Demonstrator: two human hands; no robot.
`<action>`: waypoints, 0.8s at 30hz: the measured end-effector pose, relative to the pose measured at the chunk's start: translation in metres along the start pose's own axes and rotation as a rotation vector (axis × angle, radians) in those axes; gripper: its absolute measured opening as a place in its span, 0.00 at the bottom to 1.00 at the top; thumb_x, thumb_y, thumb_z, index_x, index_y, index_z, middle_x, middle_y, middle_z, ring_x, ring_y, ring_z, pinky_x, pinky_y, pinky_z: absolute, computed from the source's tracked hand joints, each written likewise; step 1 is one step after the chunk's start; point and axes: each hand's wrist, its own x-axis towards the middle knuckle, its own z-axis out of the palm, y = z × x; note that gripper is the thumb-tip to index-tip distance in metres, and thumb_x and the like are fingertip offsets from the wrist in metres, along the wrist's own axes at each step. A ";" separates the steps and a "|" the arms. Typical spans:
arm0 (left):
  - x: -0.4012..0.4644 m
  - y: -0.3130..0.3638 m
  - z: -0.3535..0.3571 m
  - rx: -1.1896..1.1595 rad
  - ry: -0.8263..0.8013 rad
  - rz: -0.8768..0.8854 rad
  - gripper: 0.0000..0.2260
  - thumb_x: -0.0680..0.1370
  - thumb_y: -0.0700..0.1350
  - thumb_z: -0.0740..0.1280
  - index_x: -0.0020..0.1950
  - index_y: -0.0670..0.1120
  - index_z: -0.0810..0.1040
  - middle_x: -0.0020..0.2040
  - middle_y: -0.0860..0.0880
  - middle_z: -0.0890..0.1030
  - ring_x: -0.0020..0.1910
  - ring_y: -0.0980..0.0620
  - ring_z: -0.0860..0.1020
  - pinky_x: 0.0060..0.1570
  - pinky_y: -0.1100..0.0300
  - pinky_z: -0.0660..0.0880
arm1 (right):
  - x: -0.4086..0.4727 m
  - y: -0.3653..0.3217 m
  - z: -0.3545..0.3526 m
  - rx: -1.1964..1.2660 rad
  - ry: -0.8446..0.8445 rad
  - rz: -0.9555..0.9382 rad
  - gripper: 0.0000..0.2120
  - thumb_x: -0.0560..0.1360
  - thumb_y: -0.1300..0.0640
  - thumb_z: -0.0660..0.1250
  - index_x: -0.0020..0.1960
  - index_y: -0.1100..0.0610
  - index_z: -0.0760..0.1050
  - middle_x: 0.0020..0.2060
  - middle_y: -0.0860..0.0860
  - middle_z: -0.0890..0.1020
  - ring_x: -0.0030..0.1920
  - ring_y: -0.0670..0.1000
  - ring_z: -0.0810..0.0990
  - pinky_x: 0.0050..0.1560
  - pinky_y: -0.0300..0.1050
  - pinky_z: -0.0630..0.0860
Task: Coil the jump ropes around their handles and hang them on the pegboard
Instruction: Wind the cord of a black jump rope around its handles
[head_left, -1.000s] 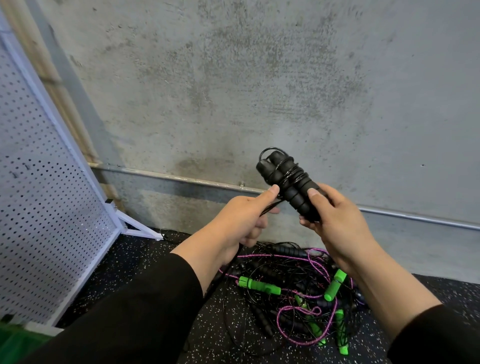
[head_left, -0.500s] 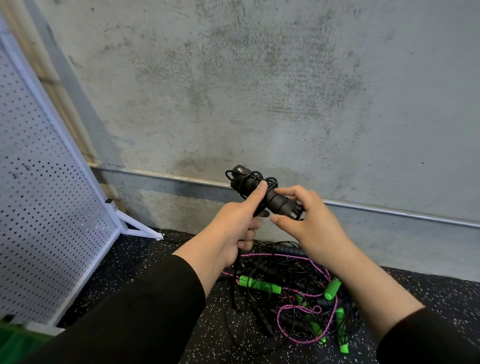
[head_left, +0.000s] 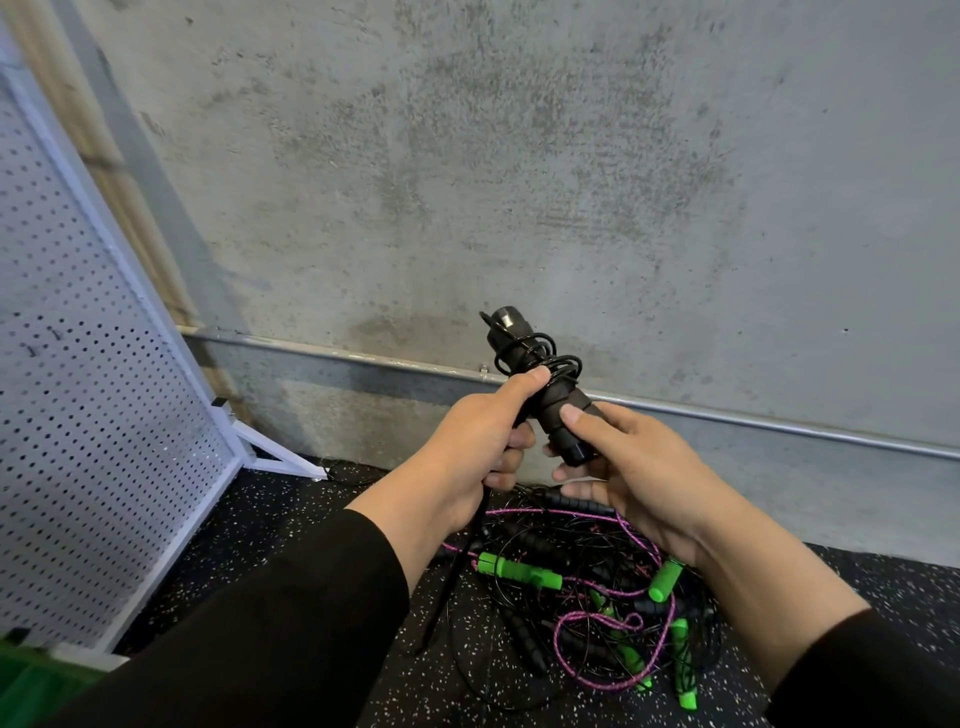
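Midway through the first coil, your right hand (head_left: 639, 467) grips the black handles (head_left: 540, 387) while your left hand (head_left: 467, 447) pinches their trailing cord, the tangled ropes (head_left: 582, 597) still floor-bound, the pegboard (head_left: 78, 415) bare.

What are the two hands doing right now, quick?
Left hand: grips the black cord against the black handles.
Right hand: holds the lower end of the handles, thumb on top.
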 end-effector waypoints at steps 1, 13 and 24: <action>0.000 0.000 -0.001 0.010 -0.005 -0.002 0.18 0.78 0.63 0.66 0.55 0.50 0.74 0.31 0.53 0.63 0.25 0.55 0.55 0.25 0.61 0.53 | 0.001 0.001 -0.001 0.003 0.009 -0.015 0.15 0.78 0.52 0.70 0.60 0.59 0.79 0.46 0.56 0.80 0.40 0.52 0.81 0.42 0.44 0.81; -0.002 0.004 -0.009 0.057 -0.027 -0.007 0.25 0.74 0.70 0.68 0.58 0.51 0.83 0.36 0.51 0.75 0.26 0.56 0.58 0.27 0.61 0.53 | 0.004 -0.005 -0.009 -0.011 0.237 -0.271 0.13 0.75 0.66 0.72 0.58 0.59 0.77 0.47 0.53 0.83 0.40 0.53 0.83 0.45 0.46 0.83; 0.000 -0.003 -0.009 0.056 0.069 -0.049 0.18 0.77 0.63 0.69 0.45 0.50 0.73 0.28 0.55 0.69 0.23 0.58 0.59 0.22 0.65 0.55 | 0.003 -0.003 -0.004 -0.557 0.192 -0.307 0.20 0.73 0.59 0.76 0.59 0.49 0.70 0.46 0.52 0.84 0.40 0.57 0.84 0.47 0.50 0.81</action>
